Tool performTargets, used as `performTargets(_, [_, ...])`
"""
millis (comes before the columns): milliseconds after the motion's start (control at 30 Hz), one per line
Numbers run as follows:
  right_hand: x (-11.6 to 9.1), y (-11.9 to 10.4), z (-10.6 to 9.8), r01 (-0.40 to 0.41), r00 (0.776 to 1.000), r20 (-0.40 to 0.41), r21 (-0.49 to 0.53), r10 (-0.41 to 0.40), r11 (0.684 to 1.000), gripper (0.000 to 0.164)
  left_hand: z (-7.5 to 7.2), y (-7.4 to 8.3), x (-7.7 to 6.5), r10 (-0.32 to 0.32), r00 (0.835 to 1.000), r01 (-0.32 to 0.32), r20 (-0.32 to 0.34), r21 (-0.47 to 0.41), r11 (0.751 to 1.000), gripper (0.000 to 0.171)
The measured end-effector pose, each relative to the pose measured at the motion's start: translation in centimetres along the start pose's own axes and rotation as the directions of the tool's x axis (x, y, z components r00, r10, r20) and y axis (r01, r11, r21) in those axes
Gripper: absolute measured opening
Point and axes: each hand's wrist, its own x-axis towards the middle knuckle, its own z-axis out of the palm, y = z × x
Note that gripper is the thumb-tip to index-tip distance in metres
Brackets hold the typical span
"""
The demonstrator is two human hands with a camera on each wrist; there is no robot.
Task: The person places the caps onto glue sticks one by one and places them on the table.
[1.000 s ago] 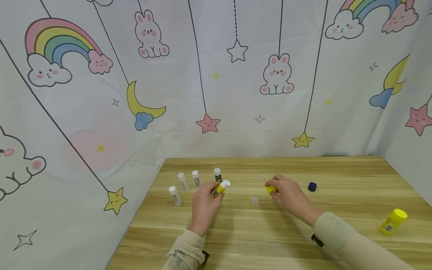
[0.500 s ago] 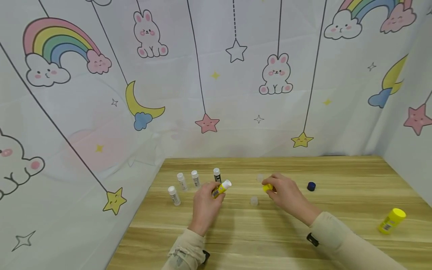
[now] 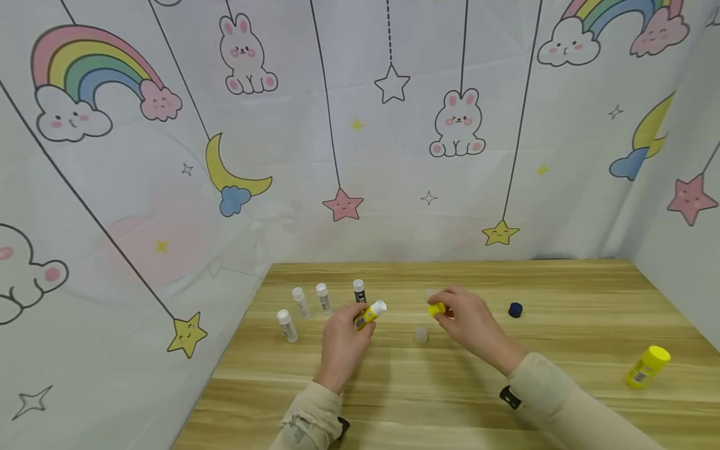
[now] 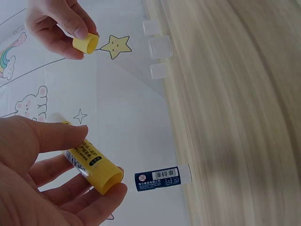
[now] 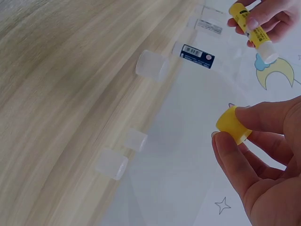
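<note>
My left hand [image 3: 344, 340] grips a yellow glue stick [image 3: 369, 314], tilted with its white end up and to the right. In the left wrist view its yellow end [image 4: 106, 178] points toward the camera. My right hand [image 3: 469, 322] pinches a yellow cap [image 3: 436, 309] between thumb and fingers, above the table and apart from the glue stick. The right wrist view shows that cap [image 5: 233, 125] held at the fingertips. Behind the left hand stands a dark blue glue stick [image 4: 157, 178] with a white top. A translucent cap [image 3: 420, 334] lies between the hands.
Several white-topped glue sticks [image 3: 287, 326] stand at the left on the wooden table [image 3: 427, 400]. Another translucent cap [image 3: 430, 294] is partly behind the right hand. A dark blue cap [image 3: 515, 310] and a large yellow glue stick [image 3: 648, 366] are at the right. A patterned curtain [image 3: 394, 156] hangs behind.
My right hand has moved left with the yellow cap, closer to the glue stick. The left hand has stayed nearly still, holding the glue stick. The head view has shifted slightly.
</note>
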Motion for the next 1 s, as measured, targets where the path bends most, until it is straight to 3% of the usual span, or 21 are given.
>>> performTargets(667, [0.3,-1.1,0.1,-0.013,0.999,-0.028,0.081,0.016,0.997,0.027,0.3,0.6,0.0,0.002,1.0,-0.002,0.024,0.009,1.0,0.028])
performTargets(1000, [0.5,-1.9,0.2,0.004,0.999,-0.038,0.098,0.0,0.995,0.027,0.7,1.0,-0.3,0.019,1.0,-0.019,0.006,-0.002,1.0,0.027])
